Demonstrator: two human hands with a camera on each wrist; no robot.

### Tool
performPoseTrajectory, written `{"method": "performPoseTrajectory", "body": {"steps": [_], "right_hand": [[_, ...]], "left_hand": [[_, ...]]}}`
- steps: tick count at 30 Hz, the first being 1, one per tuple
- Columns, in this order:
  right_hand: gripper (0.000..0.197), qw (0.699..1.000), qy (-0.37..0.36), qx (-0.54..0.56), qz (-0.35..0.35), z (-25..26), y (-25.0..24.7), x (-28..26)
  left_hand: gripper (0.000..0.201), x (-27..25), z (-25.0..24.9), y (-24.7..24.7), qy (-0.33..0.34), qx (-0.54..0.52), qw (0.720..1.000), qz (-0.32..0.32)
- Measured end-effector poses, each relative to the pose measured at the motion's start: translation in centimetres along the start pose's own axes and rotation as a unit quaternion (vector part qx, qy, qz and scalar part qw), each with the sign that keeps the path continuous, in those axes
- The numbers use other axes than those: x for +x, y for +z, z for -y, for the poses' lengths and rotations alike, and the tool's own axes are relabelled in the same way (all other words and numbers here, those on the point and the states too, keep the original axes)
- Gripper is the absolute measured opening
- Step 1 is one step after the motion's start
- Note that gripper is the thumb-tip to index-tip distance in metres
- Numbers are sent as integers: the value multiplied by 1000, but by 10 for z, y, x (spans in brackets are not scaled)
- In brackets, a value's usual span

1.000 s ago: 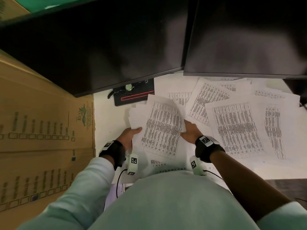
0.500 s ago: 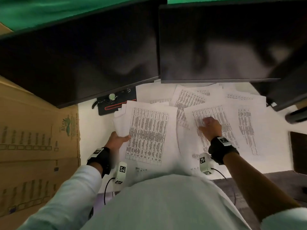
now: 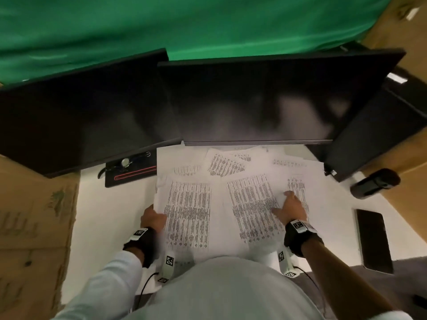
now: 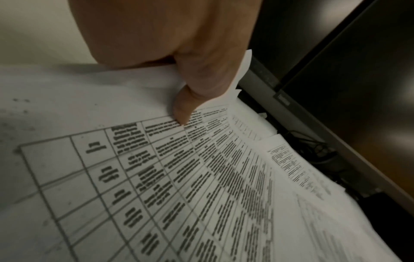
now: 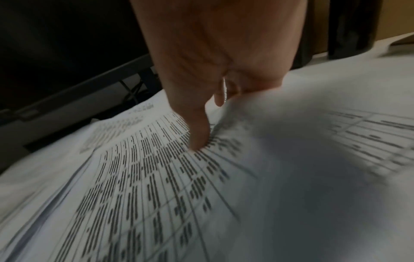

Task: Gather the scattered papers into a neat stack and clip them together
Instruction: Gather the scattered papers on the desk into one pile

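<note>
the greatest risk is judged to lie with the sheet under the right hand: it is being pinned and gathered by fingertip pressure alone, and it overlaps other papers spread toward the far edge of the desk. if it is dragged, the sheets below could be pulled along, creased, or pushed under the monitors. a second risk is judged at the stack held on the left: its far corners are seen fanned and uneven in the left wrist view, so sheets could slip out if the grip is loosened while another is being added. no clip can be made out with certainty; a small metallic item lies on the black tray at the far left, but what it is cannot be told.

the left hand is placed at the stack's left edge, thumb pressed on top and the other fingers hidden beneath, so the stack is pinched. the right hand is laid palm-down, thumb spread left, fingers bent with their tips pressing the sheet; paper is bunched beside them, though whether an edge is actually pinched cannot be told. a phone lies at the right, well apart from the papers.
</note>
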State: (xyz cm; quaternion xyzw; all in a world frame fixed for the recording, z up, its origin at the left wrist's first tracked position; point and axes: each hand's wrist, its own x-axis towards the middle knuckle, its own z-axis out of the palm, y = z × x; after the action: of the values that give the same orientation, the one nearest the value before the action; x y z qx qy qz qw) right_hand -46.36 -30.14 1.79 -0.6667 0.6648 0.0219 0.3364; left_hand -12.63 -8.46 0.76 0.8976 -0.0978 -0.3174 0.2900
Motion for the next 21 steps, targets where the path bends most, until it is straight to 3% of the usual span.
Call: {"method": "performPoseTrajectory", "body": {"steps": [2,4,7,10,21], "right_hand": [[57,999,8,25,-26,-3,-6,8],[63,996,31,83,-15,-9,-11,18],[60,977,4,193,92,-16,-9,28],[44,959,-52,213,179,-7,-9,28],[43,963,-40,220,151,40,8,61]], "left_hand": [[35,-6,10,2,-12,1,1000,-18],[35,-11,18,5,-23,-14,999,-34],[39,-14,30,8,-40,-49,997,-38],[41,-13,36,8,-44,-70,996,-41],[34,-7,29,8,-43,-92,995,-9]]}}
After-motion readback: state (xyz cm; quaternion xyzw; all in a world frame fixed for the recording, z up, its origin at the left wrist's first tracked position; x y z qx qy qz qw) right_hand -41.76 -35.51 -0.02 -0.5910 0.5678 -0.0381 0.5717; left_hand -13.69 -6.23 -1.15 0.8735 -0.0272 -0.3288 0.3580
